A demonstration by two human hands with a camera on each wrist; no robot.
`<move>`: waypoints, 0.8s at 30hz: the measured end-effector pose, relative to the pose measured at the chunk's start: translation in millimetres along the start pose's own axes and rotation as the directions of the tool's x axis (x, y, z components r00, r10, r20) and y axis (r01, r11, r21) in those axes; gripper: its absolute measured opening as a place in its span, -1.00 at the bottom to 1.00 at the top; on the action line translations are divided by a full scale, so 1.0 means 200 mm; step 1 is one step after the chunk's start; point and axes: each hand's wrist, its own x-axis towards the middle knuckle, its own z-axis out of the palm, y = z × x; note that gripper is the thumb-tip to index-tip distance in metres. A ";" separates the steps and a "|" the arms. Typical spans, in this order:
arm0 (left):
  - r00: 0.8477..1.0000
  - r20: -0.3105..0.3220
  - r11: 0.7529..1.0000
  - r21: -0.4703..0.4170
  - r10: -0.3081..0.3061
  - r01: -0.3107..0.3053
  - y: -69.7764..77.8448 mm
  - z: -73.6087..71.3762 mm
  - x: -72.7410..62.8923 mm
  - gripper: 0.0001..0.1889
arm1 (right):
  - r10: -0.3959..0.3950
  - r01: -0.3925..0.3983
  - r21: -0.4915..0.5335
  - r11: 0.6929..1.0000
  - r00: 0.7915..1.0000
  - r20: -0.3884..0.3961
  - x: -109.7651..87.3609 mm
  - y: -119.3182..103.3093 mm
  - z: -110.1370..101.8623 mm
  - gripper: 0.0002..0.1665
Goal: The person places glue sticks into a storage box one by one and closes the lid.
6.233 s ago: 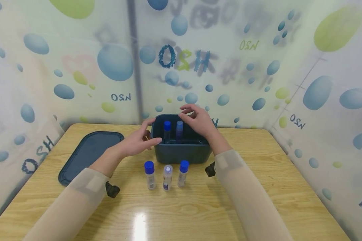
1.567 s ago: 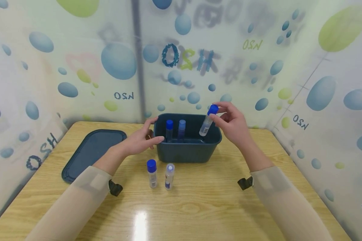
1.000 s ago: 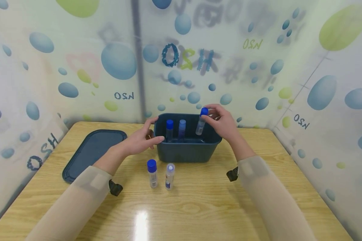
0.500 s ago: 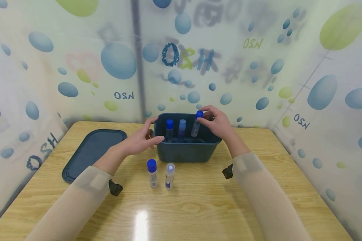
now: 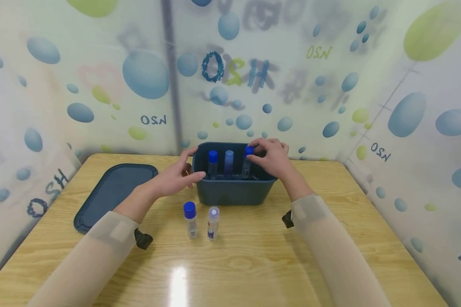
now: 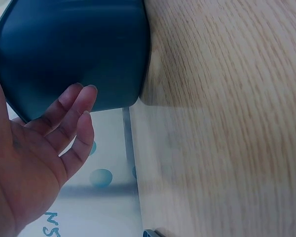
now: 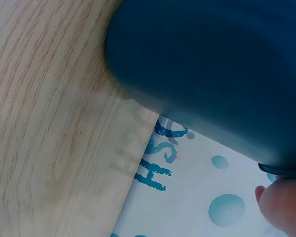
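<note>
Inside the dark blue bin (image 5: 234,194), at the far side of the wooden tabletop (image 5: 238,264), three small bottles stand in a row, their bases hard to make out behind the front wall: a blue-capped bottle (image 5: 213,164) on the left, a paler-capped bottle (image 5: 229,164) in the middle, and the held bottle (image 5: 246,167) on the right, its deep blue cap partly covered by fingers. The left forearm overlaps the near side of the dark lid (image 5: 115,196) lying flat, and both sleeves (image 5: 88,256) are cut off by the lower edge. In the right wrist view the bin's wall hides the held bottle, and only a sliver of hand shows. On the printed backdrop (image 5: 292,98), lettering like "H2O" appears mirrored, with smaller "N2O" marks; labels on the clear-capped bottle (image 5: 213,226) and the second blue-capped bottle (image 5: 191,221), standing side by side in front of the bin, are too small to read. Of the hands, the left hand (image 5: 176,175) spreads thumb and index finger wide across the bin's left end, touching the rim, other fingers loosely bent; the right hand (image 5: 272,157) pinches the held bottle by its cap.
</note>
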 end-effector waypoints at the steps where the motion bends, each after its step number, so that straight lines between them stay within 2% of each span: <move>1: 1.000 -0.002 1.000 0.003 0.000 0.000 0.00 0.00 0.00 0.04 | 0.001 -0.001 -0.016 1.000 1.000 0.004 0.00 0.00 0.00 -0.57; 6: 1.000 -0.009 1.000 0.006 0.000 0.000 0.01 0.00 0.00 0.03 | 0.018 -0.016 -0.059 0.998 0.999 0.032 0.00 -0.02 0.00 -0.59; 15: 1.000 -0.019 1.000 0.006 0.003 -0.003 0.00 0.01 -0.01 0.01 | 0.052 -0.047 -0.057 0.997 0.995 0.085 0.02 -0.02 0.00 -0.60; 24: 1.000 -0.019 1.000 0.006 0.006 -0.006 0.01 0.01 -0.01 0.01 | 0.060 -0.056 -0.053 0.997 0.994 0.091 0.02 0.00 0.01 -0.61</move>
